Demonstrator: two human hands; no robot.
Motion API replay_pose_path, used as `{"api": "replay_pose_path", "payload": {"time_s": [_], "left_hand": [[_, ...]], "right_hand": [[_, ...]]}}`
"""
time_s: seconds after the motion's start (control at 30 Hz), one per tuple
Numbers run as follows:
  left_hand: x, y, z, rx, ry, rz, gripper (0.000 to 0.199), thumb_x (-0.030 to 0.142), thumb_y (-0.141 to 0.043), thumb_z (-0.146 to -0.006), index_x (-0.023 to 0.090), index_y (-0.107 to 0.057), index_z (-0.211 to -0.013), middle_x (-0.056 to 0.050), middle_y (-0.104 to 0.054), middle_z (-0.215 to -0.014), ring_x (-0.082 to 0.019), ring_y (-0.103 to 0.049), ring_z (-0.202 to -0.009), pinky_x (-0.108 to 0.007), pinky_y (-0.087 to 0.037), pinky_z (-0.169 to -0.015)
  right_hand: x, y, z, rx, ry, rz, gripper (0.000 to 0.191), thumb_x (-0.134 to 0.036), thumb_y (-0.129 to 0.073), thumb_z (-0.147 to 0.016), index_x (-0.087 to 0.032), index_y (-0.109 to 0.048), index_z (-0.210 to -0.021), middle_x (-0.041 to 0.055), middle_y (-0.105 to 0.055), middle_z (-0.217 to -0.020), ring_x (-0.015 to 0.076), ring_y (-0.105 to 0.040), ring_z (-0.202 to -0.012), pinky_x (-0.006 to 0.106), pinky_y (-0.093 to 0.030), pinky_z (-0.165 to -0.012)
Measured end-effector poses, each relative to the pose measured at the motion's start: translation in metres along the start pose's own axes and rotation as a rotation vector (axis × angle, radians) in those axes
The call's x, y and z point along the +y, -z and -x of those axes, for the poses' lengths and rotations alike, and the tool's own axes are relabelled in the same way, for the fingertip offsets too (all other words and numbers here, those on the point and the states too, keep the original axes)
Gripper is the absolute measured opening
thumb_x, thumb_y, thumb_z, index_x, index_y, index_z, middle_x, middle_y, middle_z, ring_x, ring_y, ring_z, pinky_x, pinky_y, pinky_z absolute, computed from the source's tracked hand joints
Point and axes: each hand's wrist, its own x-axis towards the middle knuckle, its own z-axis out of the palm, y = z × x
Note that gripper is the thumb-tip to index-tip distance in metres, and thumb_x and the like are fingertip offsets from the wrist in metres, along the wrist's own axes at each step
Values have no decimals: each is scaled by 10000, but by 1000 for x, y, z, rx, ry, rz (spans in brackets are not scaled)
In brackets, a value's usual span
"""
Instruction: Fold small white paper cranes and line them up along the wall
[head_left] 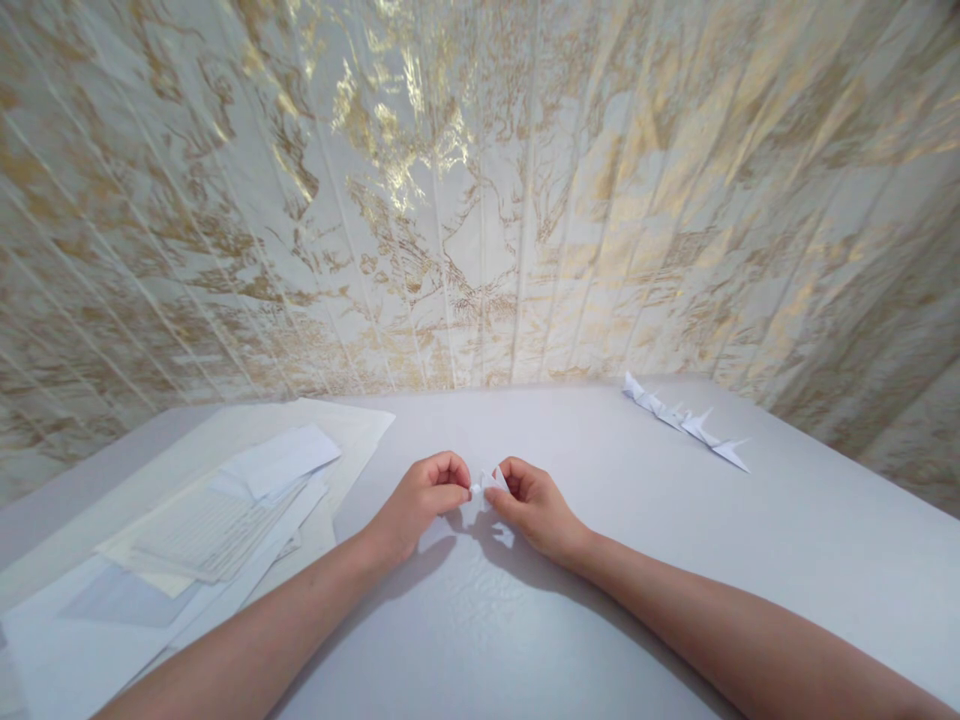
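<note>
A small folded white paper piece [495, 481] is between my two hands, just above the white table [465, 620]. My right hand [536, 505] pinches its right side between thumb and fingers. The thumb and index finger of my left hand [427, 500] close at the left end of the paper, where a small pointed part shows. The other fingers of both hands are curled. Both forearms reach in from the bottom edge, and their shadows fall on the table.
Several folded white paper figures [697, 428] lie in a slanting row at the back right. At the left is a loose pile of papers [202, 530], some printed. A white and gold patterned curtain [480, 200] hangs behind the table.
</note>
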Motion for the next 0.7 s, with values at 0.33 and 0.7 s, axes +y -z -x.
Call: {"api": "replay_pose_path", "payload": {"time_s": [0.33,0.7], "left_hand": [[-4,0,-1,47,-22,-220,125,219,-645,-564,148,-603,-658,10,-570,-620,-109,-475,-547,-232,-359,-529],[-1,1,-4,65,-32,-383,62,201,-587,-610,155,-605,-572,32,-525,-515,-102,-420,-495,-232,-315,-509]], "right_hand": [[1,1,0,2,17,21,230,-338,-590,-677,-184,-420,-662,-73,-418,-537,60,-344,-463,210,-261,-453],[1,3,0,36,112,255,159,-304,-519,-693,-185,-429,-639,-51,-407,-553,84,-356,-514,219,-300,-481]]}}
